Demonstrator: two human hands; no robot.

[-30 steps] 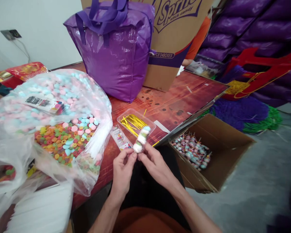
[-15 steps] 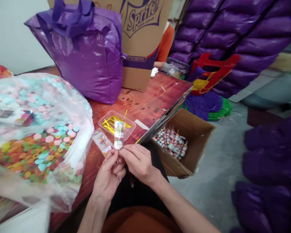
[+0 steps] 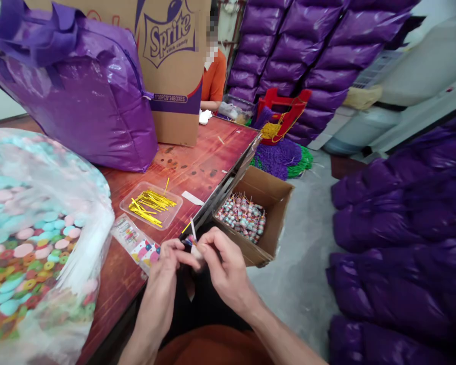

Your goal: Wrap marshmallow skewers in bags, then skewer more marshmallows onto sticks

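Observation:
My left hand [image 3: 163,268] and my right hand [image 3: 222,263] meet at the near edge of the red-brown table [image 3: 197,167], both pinched on a small wrapped candy stick [image 3: 193,242] whose white stick end points up; the sweets on it are mostly hidden by my fingers. A clear tray of gold twist ties [image 3: 151,204] lies just beyond my hands. A flat packet of printed labels [image 3: 136,242] rests beside my left hand. An open cardboard box [image 3: 268,188] holding several finished candy sticks [image 3: 241,218] stands on the floor to the right of my hands.
A big clear bag of coloured ring candies [image 3: 30,238] fills the left. A purple tote bag [image 3: 72,91] and a Sprite carton [image 3: 171,66] stand at the back. A person in orange [image 3: 214,76] sits behind the carton. Purple sacks [image 3: 399,228] pile on the right.
The camera has swung right. The candy stick, held upright with its sweets showing before, has been lowered and turned down into my fingers, so only the stick end shows.

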